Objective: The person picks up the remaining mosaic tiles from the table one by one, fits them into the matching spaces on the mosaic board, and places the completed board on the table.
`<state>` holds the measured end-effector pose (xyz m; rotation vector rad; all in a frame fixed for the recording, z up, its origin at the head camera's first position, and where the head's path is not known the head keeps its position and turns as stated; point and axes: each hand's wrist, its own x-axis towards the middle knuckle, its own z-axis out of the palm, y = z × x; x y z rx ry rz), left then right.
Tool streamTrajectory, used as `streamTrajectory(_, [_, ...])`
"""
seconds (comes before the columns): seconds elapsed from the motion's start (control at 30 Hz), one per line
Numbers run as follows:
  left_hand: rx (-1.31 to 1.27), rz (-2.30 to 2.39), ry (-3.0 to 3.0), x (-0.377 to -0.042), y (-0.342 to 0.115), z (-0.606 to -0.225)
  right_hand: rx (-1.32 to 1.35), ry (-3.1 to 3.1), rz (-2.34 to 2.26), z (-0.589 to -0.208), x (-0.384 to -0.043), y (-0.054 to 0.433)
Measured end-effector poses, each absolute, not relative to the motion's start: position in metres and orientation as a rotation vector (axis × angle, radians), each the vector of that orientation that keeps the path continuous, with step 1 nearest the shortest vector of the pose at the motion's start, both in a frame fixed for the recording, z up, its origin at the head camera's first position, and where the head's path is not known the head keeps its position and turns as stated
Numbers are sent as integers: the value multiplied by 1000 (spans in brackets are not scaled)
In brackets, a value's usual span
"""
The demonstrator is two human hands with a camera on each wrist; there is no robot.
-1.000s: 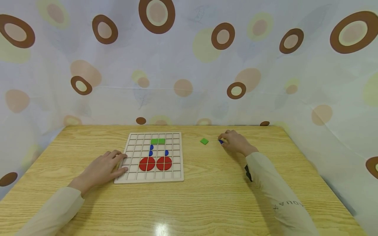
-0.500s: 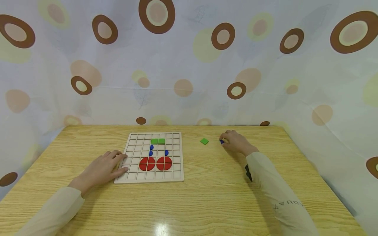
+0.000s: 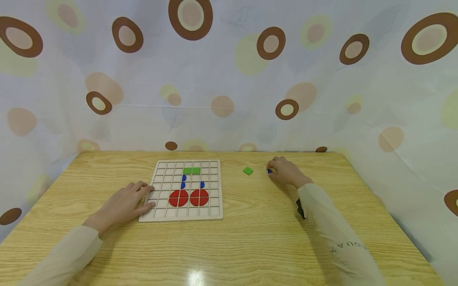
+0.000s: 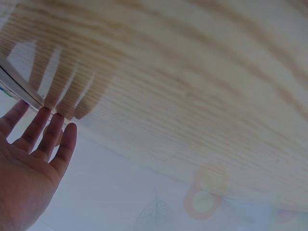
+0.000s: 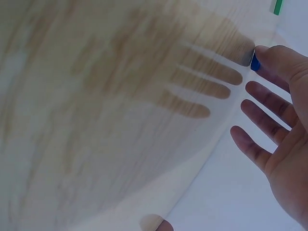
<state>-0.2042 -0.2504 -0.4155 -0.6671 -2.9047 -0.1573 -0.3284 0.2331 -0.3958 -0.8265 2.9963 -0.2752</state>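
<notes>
A pale wooden grid board (image 3: pixel 164 194) lies on the left half of the table. My left hand (image 3: pixel 123 205) rests at its left edge, thumb on the rim and fingers fairly straight. In the left wrist view those fingertips (image 4: pixel 44 111) touch the board's side. Right of the board, my right hand (image 3: pixel 285 172) pinches a small blue half-round piece (image 5: pixel 255 62) between thumb and index finger, down at the tabletop. Its other fingers (image 5: pixel 262 98) are spread. A loose green square tile (image 3: pixel 248 171) lies between the board and this hand.
On the grid sit two red discs made of smaller pieces (image 3: pixel 178 198), several blue half-rounds (image 3: pixel 183 185) and two green squares (image 3: pixel 191 171). A patterned cloth (image 3: pixel 222 71) hangs behind the wooden table (image 3: pixel 243 242) and along its sides.
My right hand has shifted very slightly to the right with the blue piece, which has turned a little. The left hand, the board and the green tile stay put.
</notes>
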Motion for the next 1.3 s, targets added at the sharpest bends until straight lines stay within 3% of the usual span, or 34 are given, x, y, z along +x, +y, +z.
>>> streamTrajectory(0.3, [-664,-170,-2906,-203,-250,-414,-817,3006,-366,-388,-329,227])
streamTrajectory(1.3, [-667,-153,-2902,-205,-251,-416,-1152,2956,-216,-380,-318,155])
